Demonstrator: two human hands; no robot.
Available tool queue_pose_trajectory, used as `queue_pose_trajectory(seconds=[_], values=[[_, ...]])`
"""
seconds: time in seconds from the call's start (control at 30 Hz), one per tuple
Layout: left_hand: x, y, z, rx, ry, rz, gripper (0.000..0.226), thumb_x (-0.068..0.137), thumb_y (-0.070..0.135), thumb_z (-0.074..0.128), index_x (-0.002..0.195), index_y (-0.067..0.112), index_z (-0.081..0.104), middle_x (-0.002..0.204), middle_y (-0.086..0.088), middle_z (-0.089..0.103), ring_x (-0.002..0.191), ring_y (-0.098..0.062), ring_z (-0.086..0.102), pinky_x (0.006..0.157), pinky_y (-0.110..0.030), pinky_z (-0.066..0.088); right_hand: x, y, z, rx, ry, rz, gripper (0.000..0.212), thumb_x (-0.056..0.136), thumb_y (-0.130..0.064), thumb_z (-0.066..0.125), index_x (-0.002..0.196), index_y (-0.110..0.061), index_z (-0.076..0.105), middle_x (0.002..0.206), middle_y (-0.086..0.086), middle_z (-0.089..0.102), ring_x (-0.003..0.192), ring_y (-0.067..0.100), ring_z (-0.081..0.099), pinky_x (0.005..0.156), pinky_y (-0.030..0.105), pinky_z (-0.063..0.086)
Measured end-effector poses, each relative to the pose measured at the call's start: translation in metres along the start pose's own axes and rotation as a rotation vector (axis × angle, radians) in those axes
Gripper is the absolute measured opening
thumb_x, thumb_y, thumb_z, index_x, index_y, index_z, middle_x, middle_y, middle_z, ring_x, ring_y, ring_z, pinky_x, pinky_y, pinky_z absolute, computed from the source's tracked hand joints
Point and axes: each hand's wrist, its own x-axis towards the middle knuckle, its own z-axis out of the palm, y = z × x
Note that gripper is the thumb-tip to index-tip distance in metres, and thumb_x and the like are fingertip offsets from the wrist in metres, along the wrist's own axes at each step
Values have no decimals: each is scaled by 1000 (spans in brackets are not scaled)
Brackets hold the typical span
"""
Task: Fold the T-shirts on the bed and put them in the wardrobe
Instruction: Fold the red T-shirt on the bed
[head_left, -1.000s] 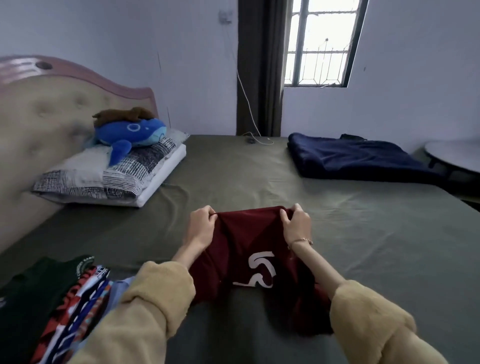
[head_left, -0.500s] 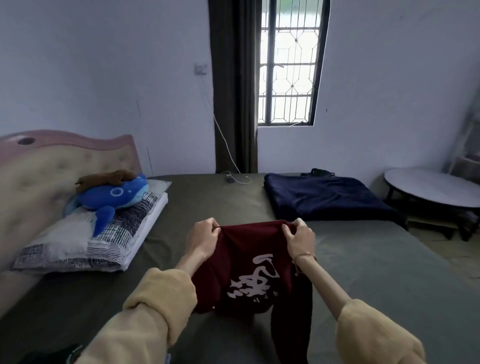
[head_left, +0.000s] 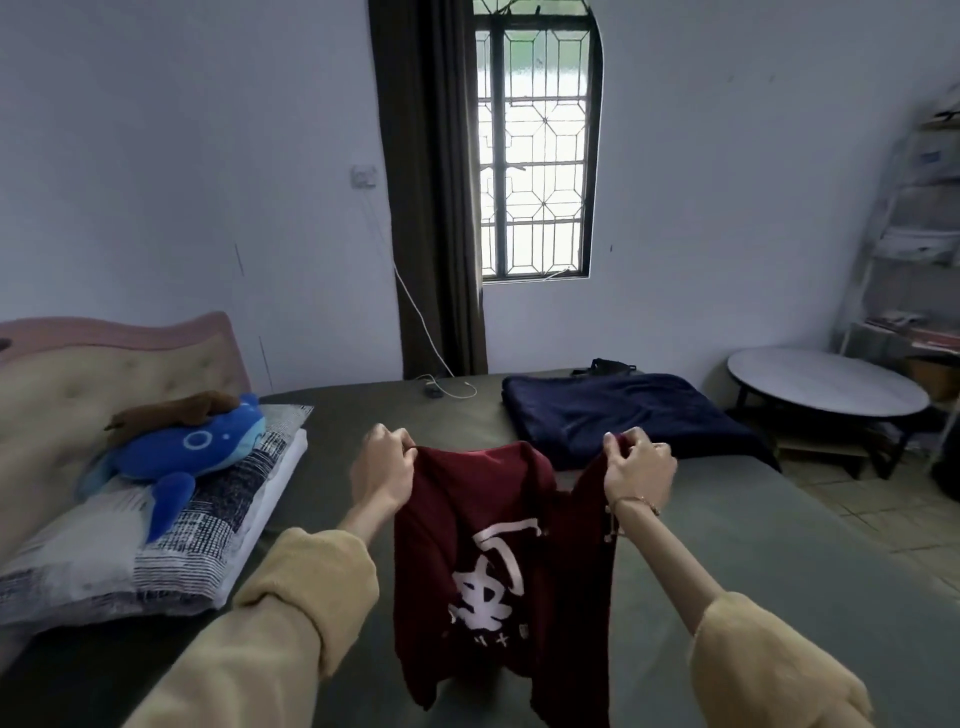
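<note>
here the left hand (head_left: 382, 475) and the right hand (head_left: 638, 466) each pinch a top corner of a maroon t-shirt (head_left: 498, 571), fingers closed on the cloth. the shirt hangs down between the two hands above the bed (head_left: 753, 597), white print showing. beyond the right hand lies a folded navy blanket (head_left: 623, 415); off to the left hand's side sits a blue plush whale (head_left: 187, 457) on pillows (head_left: 156, 545).
</note>
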Motion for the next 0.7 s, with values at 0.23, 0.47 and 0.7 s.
queue_pose_trajectory(seconds=[0.23,0.47,0.7], values=[[17,-15,1,-190,110,-405,13,96,17,48,93,12,59,97,-14,66,88,-32,62,67,-30,40,44,31,-33,466,176,411,22,99,-22,45,101,-3,56,91,22,65,79,24,68,73,34,51],[14,18,27,-510,238,-426,11,101,14,35,94,14,43,79,-14,62,66,-30,62,67,-44,53,58,32,-30,559,262,357,27,100,-23,42,110,0,52,106,21,64,97,36,59,86,33,42],[22,21,31,-52,138,-322,23,101,14,32,114,1,46,102,-24,62,96,-41,58,72,-42,40,85,38,-27,486,238,253,31,100,-21,41,112,6,51,107,25,61,102,37,56,83,31,35]])
